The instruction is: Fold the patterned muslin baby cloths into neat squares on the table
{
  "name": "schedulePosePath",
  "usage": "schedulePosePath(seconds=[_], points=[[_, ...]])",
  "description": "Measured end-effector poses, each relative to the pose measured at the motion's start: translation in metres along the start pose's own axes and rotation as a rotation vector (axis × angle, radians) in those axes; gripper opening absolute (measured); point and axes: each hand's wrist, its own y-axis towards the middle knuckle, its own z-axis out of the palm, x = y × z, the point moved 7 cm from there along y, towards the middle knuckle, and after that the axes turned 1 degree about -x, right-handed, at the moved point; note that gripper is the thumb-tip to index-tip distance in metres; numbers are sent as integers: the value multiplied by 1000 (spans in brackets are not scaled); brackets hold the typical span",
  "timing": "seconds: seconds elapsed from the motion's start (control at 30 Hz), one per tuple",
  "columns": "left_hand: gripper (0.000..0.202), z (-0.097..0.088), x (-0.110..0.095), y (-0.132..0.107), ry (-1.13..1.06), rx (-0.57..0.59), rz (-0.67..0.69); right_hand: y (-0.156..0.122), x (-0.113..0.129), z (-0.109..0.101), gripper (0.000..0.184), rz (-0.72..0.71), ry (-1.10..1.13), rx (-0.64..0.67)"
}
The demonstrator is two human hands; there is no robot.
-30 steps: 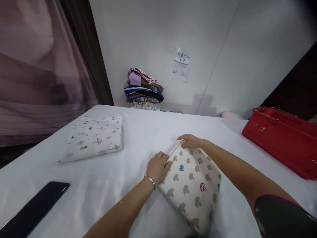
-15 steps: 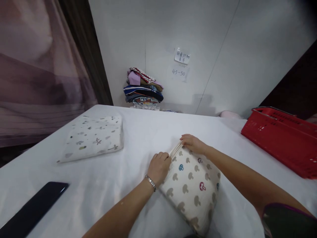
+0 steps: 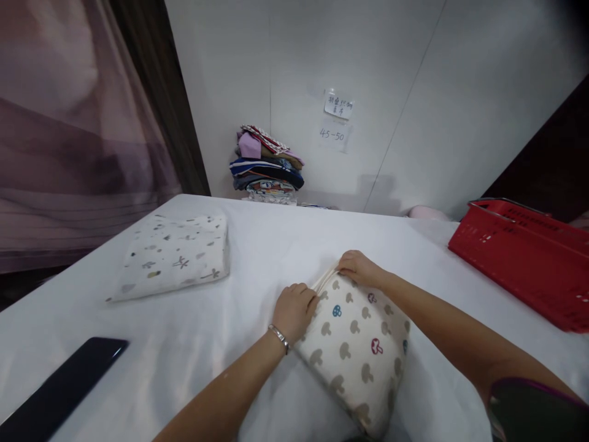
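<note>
A folded cream cloth printed with mushrooms [image 3: 359, 347] lies on the white table [image 3: 257, 258] in front of me. My left hand [image 3: 294, 310], with a bracelet at the wrist, is closed on the cloth's near-left corner. My right hand [image 3: 361, 269] grips the far corner of the same folded edge, fingers curled over it. Both forearms reach in from the bottom of the view.
A second folded cloth, white with small prints [image 3: 175, 255], lies at the left. A dark flat object [image 3: 59, 387] sits at the near left edge. A red plastic basket [image 3: 529, 258] stands at the right. A stack of folded clothes [image 3: 267, 166] rests against the back wall.
Both hands have shifted slightly along the cloth's folded edge, the edge has lifted a little; everything else is as before.
</note>
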Motion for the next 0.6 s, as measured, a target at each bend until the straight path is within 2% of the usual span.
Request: schedulePosePath(seconds=[0.1, 0.23, 0.37, 0.6], points=[[28, 0, 9, 2, -95, 18, -105, 5, -2, 1, 19, 44, -21, 34], [22, 4, 21, 5, -123, 109, -260, 12, -4, 4, 19, 92, -59, 79], [22, 7, 24, 8, -89, 185, -297, 20, -7, 11, 15, 112, -99, 134], [25, 8, 28, 8, -49, 221, -349, 24, -8, 10, 8, 123, -132, 155]])
